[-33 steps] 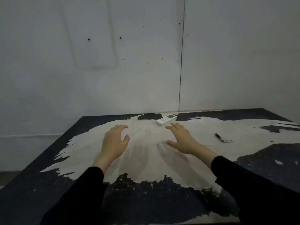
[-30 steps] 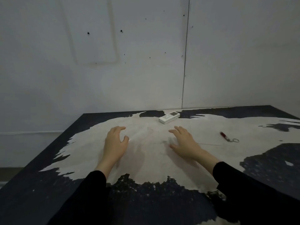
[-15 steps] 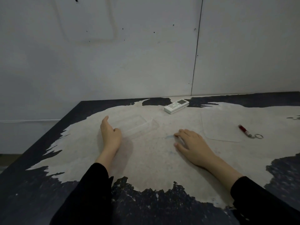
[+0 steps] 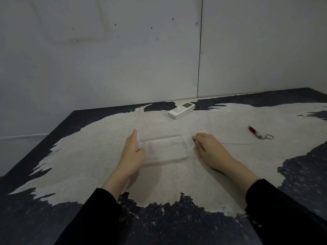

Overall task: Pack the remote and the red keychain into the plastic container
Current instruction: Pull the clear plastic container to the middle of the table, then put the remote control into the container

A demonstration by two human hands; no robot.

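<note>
A clear plastic container [image 4: 166, 150] lies open on the worn table [image 4: 88, 156], right in front of me. My left hand [image 4: 131, 153] grips its left end, thumb over the rim. My right hand [image 4: 209, 151] has curled fingertips on its right rim. The white remote [image 4: 181, 110] lies face up near the back wall, beyond the container. Off to the right, apart from both hands, is the red keychain [image 4: 255, 132] with its metal ring [image 4: 269, 137].
A flat clear lid [image 4: 230, 129] lies on the table between my right hand and the keychain. Grey wall panels [image 4: 123, 59] close off the back of the table. The table's left edge [image 4: 35, 144] drops to the floor.
The container has come from the left toward the middle with my left hand. My right hand has left the tabletop and closed on the container's right rim.
</note>
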